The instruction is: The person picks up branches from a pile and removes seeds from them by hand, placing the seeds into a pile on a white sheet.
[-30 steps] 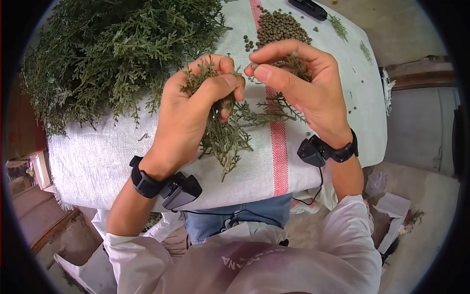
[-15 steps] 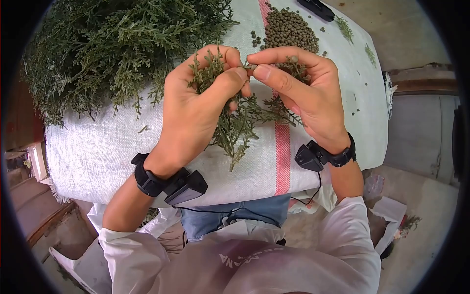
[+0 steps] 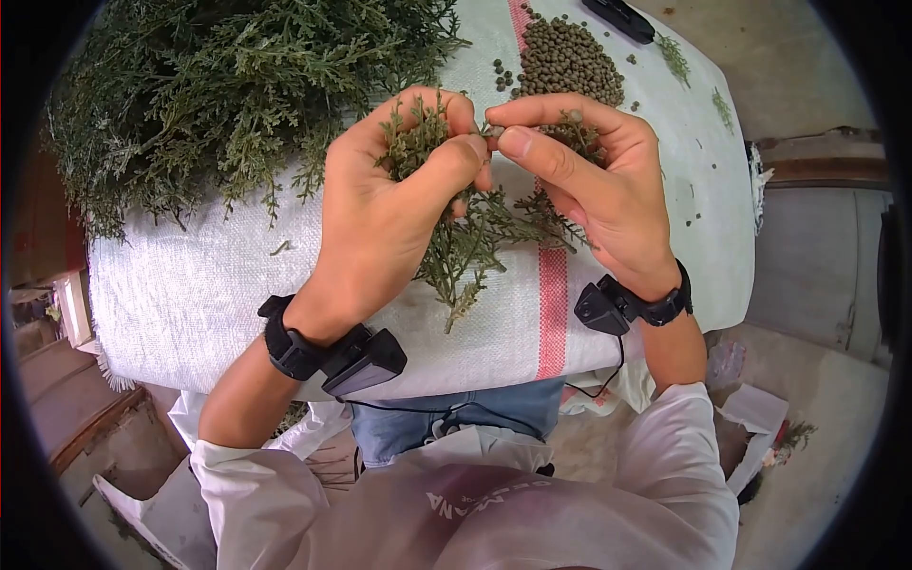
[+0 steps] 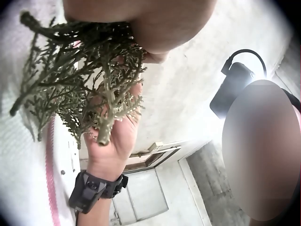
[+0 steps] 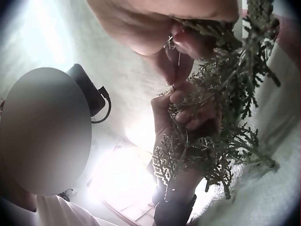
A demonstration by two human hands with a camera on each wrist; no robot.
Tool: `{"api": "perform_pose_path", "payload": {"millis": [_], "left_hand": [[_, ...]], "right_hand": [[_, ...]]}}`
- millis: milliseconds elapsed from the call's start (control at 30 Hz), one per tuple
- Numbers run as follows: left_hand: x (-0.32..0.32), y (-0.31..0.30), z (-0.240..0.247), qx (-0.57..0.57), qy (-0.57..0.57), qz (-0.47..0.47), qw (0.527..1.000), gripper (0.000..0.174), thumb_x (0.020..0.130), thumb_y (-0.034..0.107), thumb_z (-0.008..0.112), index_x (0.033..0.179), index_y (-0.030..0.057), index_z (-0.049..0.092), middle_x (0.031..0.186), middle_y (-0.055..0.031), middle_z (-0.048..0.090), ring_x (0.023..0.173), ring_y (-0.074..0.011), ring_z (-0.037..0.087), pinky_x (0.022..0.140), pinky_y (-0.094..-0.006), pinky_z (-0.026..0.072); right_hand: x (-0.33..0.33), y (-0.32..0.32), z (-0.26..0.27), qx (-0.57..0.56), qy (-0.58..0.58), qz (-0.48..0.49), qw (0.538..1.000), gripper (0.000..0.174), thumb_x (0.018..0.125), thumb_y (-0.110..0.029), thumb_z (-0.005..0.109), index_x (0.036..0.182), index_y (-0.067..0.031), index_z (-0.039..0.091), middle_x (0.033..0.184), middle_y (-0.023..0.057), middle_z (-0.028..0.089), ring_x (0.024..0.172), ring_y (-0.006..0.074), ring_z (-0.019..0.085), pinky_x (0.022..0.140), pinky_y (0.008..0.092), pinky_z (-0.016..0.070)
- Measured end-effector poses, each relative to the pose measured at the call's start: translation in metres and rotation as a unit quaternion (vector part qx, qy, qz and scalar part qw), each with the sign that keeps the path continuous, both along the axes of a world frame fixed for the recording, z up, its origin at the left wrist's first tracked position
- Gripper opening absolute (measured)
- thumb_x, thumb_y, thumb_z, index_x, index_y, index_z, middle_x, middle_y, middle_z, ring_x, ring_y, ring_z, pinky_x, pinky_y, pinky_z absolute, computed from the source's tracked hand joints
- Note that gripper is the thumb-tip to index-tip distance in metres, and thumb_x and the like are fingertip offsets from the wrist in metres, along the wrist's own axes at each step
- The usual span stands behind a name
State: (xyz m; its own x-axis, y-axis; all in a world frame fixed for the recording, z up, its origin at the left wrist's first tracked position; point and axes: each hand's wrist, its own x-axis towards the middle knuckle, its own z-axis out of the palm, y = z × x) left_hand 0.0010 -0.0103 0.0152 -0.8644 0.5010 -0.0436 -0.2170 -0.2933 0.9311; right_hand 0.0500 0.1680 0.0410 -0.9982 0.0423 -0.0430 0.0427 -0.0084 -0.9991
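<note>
Evidently working tip to tip in the head view: gripping a small bunch of sprigs (image 3: pixel 445 255) in the curled fingers of the left hand (image 3: pixel 385 199), and pinching a small seed ball (image 3: pixel 494 134) between thumb and forefinger of the right hand (image 3: pixel 610 180), right beside the left fingertips. Probably held so close to steady the stem near the pinch, with the seed ball in plain sight. More greenery behind the right fingers; hard to say whether gripped there or only showing past them. Farther off on the left, a big heap of branches (image 3: pixel 256 95); on the right, a pile of seed balls (image 3: pixel 570 66), both on the white cloth (image 3: pixel 209 294). Likely set apart to avoid mixing, yet near enough for either hand. Beyond the pile, a black object (image 3: pixel 619 17), impossible to identify.

From the left wrist, mostly sprigs below the left hand, with thick cut stem ends sticking out free of the palm, perhaps to leave the leafy part at the fingers. Behind the leaves, the right hand, partly covered; no telling its pinch from this side.

From the right wrist, thumb and forefinger nearly closed together against the left fingertips, with sprigs spreading beside both hands. Too dark to make out the seed ball.
</note>
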Motion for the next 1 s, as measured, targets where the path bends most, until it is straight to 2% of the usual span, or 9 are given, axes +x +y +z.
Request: {"api": "perform_pose_path", "payload": {"millis": [100, 200, 367, 600, 900, 1000], "left_hand": [[0.0002, 0.0002, 0.0, -0.004, 0.004, 0.002, 1.0, 0.005, 0.091, 0.006, 0.061, 0.094, 0.0024, 0.06, 0.081, -0.0009, 0.064, 0.073, -0.0052, 0.059, 0.06, -0.0204, 0.0456], [-0.0008, -0.0011, -0.0005, -0.007, 0.023, -0.009, 1.0, 0.005, 0.091, 0.007, 0.062, 0.094, 0.0025, 0.061, 0.081, -0.0009, 0.064, 0.072, -0.0052, 0.059, 0.059, -0.0201, 0.0457], [-0.0006, 0.0005, -0.0014, -0.007, 0.019, -0.001, 1.0, 0.005, 0.092, 0.007, 0.063, 0.094, 0.0024, 0.062, 0.081, -0.0006, 0.064, 0.072, -0.0052, 0.06, 0.058, -0.0199, 0.0458], [-0.0004, 0.0001, -0.002, -0.014, 0.014, -0.006, 1.0, 0.007, 0.092, 0.008, 0.063, 0.096, 0.0021, 0.062, 0.083, 0.0, 0.064, 0.074, -0.0052, 0.061, 0.058, -0.0198, 0.0461], [-0.0012, 0.0002, -0.0033, -0.017, 0.021, -0.006, 1.0, 0.008, 0.093, 0.009, 0.064, 0.096, 0.002, 0.062, 0.084, -0.0004, 0.064, 0.074, -0.0053, 0.061, 0.059, -0.0193, 0.0462], [-0.0005, 0.0005, -0.0011, -0.018, 0.029, 0.002, 0.999, 0.008, 0.093, 0.009, 0.065, 0.096, 0.0015, 0.063, 0.083, -0.0008, 0.065, 0.074, -0.0052, 0.062, 0.059, -0.019, 0.0463]], "right_hand": [[0.0003, -0.0015, -0.0024, 0.012, 0.017, -0.005, 1.0, 0.02, 0.089, -0.009, 0.074, 0.108, -0.0003, 0.074, 0.085, -0.0013, 0.072, 0.066, -0.0029, 0.055, 0.055, 0.0133, 0.0386], [0.0006, -0.0014, -0.0065, 0.042, 0.045, -0.016, 0.998, 0.02, 0.089, -0.007, 0.073, 0.108, -0.0012, 0.072, 0.078, -0.003, 0.066, 0.05, -0.0024, 0.04, 0.043, 0.0169, 0.0251], [0.0006, -0.0025, -0.0062, 0.039, 0.043, -0.019, 0.998, 0.02, 0.088, -0.006, 0.073, 0.108, -0.0011, 0.072, 0.077, -0.0025, 0.066, 0.05, -0.0022, 0.041, 0.043, 0.0172, 0.025], [0.0033, -0.0021, -0.0027, -0.021, -0.04, -0.028, 0.999, 0.019, 0.089, -0.005, 0.072, 0.107, -0.0004, 0.072, 0.077, -0.0017, 0.066, 0.049, -0.0017, 0.041, 0.041, 0.0176, 0.0239], [-0.0007, 0.0014, -0.0091, 0.005, -0.013, 0.001, 1.0, 0.019, 0.09, -0.005, 0.071, 0.108, 0.0004, 0.072, 0.073, -0.0018, 0.065, 0.045, -0.0015, 0.04, 0.039, 0.0178, 0.0241], [0.0016, -0.0007, -0.0032, -0.024, -0.042, -0.013, 0.999, 0.018, 0.09, -0.005, 0.071, 0.107, 0.0007, 0.072, 0.083, 0.0011, 0.068, 0.046, -0.0011, 0.042, 0.038, 0.0176, 0.0251]]}}
